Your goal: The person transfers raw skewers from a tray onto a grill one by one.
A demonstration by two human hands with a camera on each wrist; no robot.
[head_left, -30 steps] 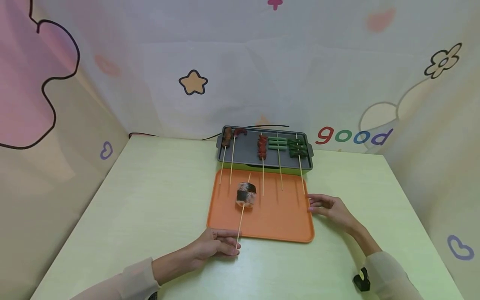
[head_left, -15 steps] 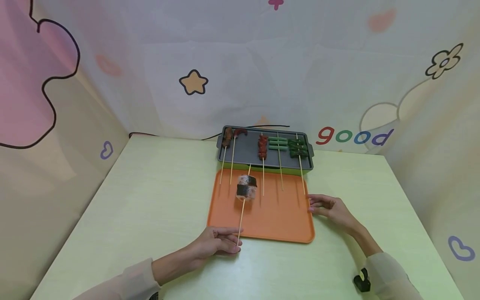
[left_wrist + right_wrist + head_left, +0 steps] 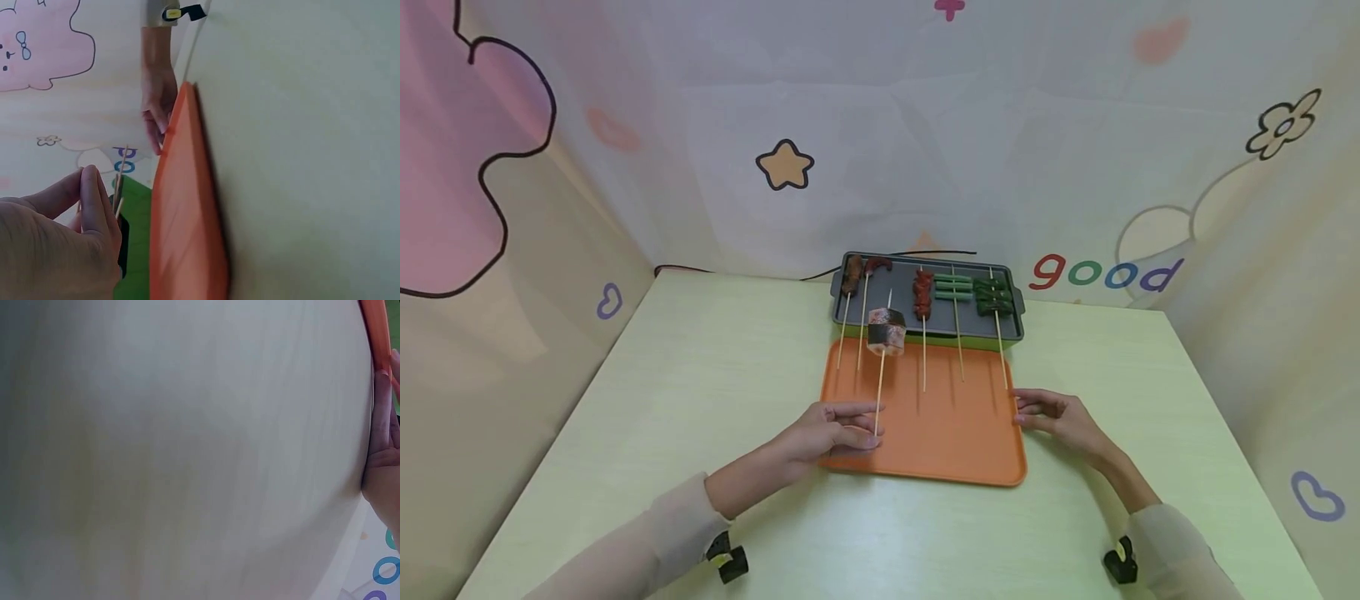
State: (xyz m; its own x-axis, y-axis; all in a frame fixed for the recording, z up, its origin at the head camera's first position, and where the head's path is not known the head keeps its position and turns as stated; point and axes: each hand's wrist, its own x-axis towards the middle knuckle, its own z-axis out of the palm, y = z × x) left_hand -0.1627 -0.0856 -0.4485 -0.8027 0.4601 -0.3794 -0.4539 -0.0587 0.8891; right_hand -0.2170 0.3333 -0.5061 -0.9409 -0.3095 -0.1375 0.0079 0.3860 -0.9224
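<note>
In the head view my left hand (image 3: 838, 433) pinches the lower end of a skewer (image 3: 887, 331) bearing a pale, speckled chunk with dark bands. The skewer is held above the orange tray (image 3: 951, 450), its tip over the front edge of the grill pan (image 3: 898, 308). In the left wrist view, the left hand's fingers (image 3: 94, 203) close together, and the stick is mostly hidden. My right hand (image 3: 1071, 425) holds the tray's right rim between thumb and fingers. The right wrist view catches that hand (image 3: 384, 469) only at its edge, touching the tray (image 3: 377, 331).
On the grill lie a brown skewer (image 3: 852, 277), a dark red curled skewer (image 3: 877, 265), a red skewer (image 3: 922, 296), a light green skewer (image 3: 953, 287) and a dark green skewer (image 3: 992, 297). Their sticks overhang the tray. A printed curtain (image 3: 887, 167) stands behind the table (image 3: 722, 350).
My left hand has moved forward over the tray, carrying the banded skewer from above the tray's middle to the grill's front edge. The right hand stays at the rim.
</note>
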